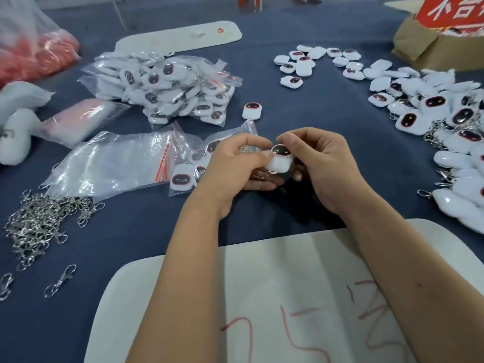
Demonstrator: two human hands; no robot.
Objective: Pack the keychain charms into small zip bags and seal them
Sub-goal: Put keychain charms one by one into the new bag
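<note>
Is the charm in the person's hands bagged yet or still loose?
Loose: the charm shows bare between left hand and right hand, no plastic over it.

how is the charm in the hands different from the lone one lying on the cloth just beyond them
The held charm is off the table, pinched between the left hand and right hand; the lone charm lies on the blue cloth, touched by nothing. The held charm is partly covered by fingers, while the lone charm shows its whole face. Both are white, rounded squares with a dark, red-rimmed face.
</note>
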